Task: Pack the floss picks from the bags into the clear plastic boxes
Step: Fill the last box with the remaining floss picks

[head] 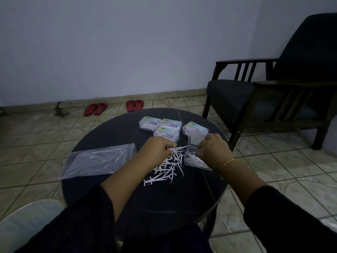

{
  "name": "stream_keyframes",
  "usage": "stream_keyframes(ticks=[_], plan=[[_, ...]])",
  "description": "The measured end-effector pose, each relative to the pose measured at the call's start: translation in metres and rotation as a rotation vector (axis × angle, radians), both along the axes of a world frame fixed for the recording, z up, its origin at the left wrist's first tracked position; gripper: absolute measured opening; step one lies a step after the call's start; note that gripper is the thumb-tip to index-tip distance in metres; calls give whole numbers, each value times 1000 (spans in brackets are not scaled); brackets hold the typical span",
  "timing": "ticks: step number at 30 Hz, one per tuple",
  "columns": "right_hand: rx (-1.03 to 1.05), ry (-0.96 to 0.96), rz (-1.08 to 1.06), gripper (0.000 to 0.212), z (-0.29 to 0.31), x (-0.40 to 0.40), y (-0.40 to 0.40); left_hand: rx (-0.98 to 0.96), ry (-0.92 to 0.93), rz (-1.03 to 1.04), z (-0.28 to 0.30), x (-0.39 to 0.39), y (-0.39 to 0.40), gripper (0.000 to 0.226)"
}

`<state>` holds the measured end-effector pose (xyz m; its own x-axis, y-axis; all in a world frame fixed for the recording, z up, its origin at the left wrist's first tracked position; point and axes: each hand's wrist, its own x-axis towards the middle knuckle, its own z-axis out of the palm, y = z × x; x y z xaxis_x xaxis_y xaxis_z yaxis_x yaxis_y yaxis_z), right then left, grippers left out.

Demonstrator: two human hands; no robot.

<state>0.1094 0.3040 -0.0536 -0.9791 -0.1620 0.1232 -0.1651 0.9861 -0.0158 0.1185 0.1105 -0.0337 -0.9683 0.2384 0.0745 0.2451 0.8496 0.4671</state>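
Dark sleeves fill the bottom of the shot, both forearms reaching out over the round black counter (113, 128). Left hand (159, 147) is pinching a few floss picks off the far end of the loose pile (167, 166), fingers curled round them. Right hand (213, 148) grips the open clear box (196, 160) by its hinge edge, lid (197, 138) flipped up. So the box sits just to the right of the picked-up bunch, a short sideways hop, and the left hand's the one carrying. Box looks partly filled. Four closed boxes (165, 127) sit further back; the near-empty bag (99, 159) lies off to the left.
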Motion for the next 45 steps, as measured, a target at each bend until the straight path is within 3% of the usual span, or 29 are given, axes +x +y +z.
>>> stream_keyframes(ticks=[7,12,15,19,24,27,31,45], plan=[[-231,40,-105,31,-14,6,38,-18,-29,-180,-11,-30,52,34],[-304,40,-139,26,-23,6,47,19,-17,-211,-29,-36,65,50],[-292,49,-128,30,-23,12,41,55,97,-190,-45,-34,52,47],[-234,-60,-12,40,-27,16,27,-163,244,-152,-66,-26,36,37],[-219,-153,-31,41,-33,18,20,-338,303,-210,-66,-22,38,63],[-206,-160,-42,45,-33,19,22,-436,307,-257,-63,-21,42,56],[-112,-179,-17,39,-29,19,23,-453,314,-220,-64,-18,47,59],[-141,-117,-53,50,-34,19,23,-450,284,-195,-64,-13,52,83]])
